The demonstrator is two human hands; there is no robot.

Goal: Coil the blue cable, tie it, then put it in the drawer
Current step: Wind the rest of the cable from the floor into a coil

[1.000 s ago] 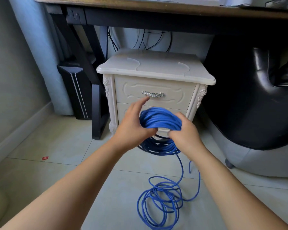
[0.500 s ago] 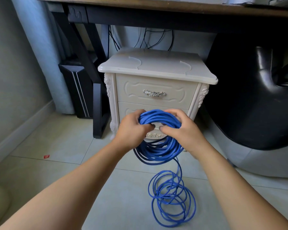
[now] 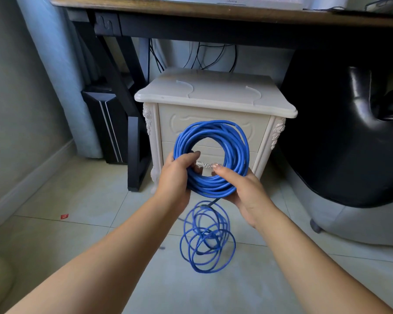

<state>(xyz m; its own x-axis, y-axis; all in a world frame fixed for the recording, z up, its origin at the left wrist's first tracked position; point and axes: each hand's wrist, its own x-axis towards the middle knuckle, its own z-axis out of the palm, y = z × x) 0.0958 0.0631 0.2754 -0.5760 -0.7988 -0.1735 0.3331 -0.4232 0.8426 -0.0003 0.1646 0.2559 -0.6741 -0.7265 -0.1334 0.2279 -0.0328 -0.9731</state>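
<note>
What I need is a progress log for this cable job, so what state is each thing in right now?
blue cable: partly coiled, untied; one ring of loops held up, the rest trailing below in loose loops
left hand: grips the ring's lower left
right hand: holds the ring's lower right, thumb on top
top drawer: closed
lower drawer: closed, seen through the ring

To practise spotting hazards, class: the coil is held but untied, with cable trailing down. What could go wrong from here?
The loose loops hanging below could knot when gathered. The untied coil, gripped only along its lower part by the left hand and right hand, may spring apart.
</note>
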